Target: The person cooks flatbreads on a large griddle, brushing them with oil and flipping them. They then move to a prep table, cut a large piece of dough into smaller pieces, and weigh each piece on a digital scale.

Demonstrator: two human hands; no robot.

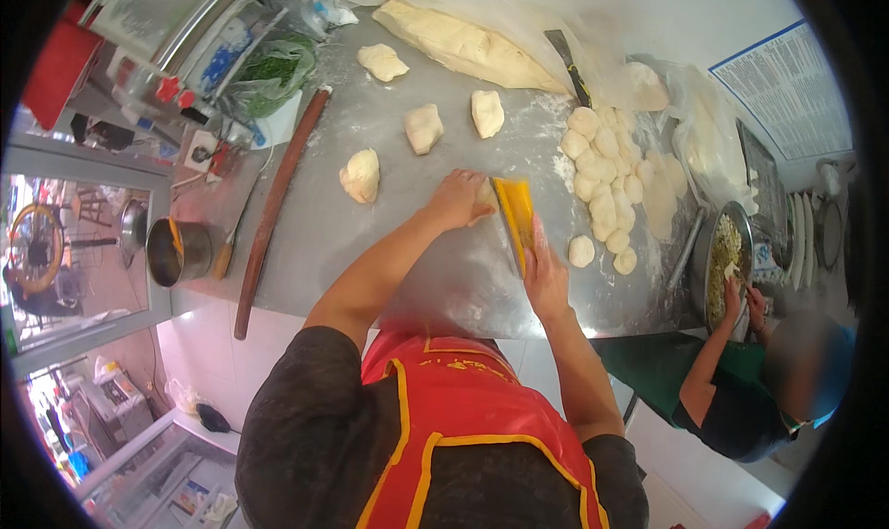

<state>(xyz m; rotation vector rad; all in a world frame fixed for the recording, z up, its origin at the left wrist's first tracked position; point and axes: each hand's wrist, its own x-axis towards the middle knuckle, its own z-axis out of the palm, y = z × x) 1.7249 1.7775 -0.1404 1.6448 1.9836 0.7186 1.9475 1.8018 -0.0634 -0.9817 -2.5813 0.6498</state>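
Observation:
My left hand [457,199] is cupped over a small piece of dough [488,197] on the steel tabletop, and its fingers hide most of the piece. In my right hand [545,272] is a yellow dough scraper [514,213], held with its long edge facing the left hand. Several rough dough lumps lie beyond and left of my hands, among them one lump [361,176] at the left and another [424,129] nearer the middle. A cluster of small dough balls [603,168] sits to the right, with a single ball [581,250] apart from it.
A long dough log [472,42] lies at the back under plastic sheeting, beside a black-handled scraper [573,74]. Leftward are a wooden rolling pin [281,209] and a metal pot [178,252]. At right, a co-worker's hands [735,300] work at a bowl of filling [726,240].

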